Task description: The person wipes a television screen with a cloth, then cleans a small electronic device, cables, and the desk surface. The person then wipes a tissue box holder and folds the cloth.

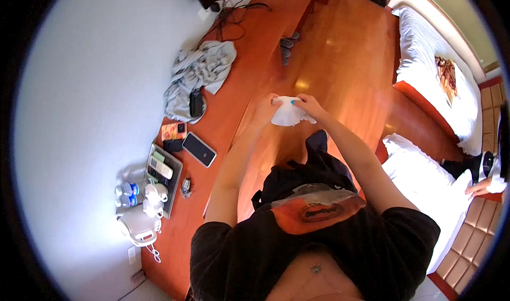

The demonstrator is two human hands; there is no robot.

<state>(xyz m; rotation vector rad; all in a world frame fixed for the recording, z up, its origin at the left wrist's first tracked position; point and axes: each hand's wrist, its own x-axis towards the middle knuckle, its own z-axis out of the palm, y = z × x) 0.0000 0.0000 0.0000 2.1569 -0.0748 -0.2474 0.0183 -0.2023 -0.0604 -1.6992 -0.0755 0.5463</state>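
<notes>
A small white cloth or tissue [288,113] is stretched between my two hands, over the wooden floor beside the desk edge. My left hand [269,105] pinches its left top corner. Blue nail polish shows on my right hand [308,105], whose fingers grip the right top side. The lower edge of the white piece hangs loose and wrinkled. Nearest on the desk to my left hand is a dark-screened phone [199,149], lying flat.
The reddish desk [234,96] holds a crumpled grey garment [196,70], black cables [228,22], a tray [173,180], water bottles [127,195], a watch [185,187] and a white kettle [141,225]. Two white beds [419,173] stand right; another person's hand [479,187] is at the far right.
</notes>
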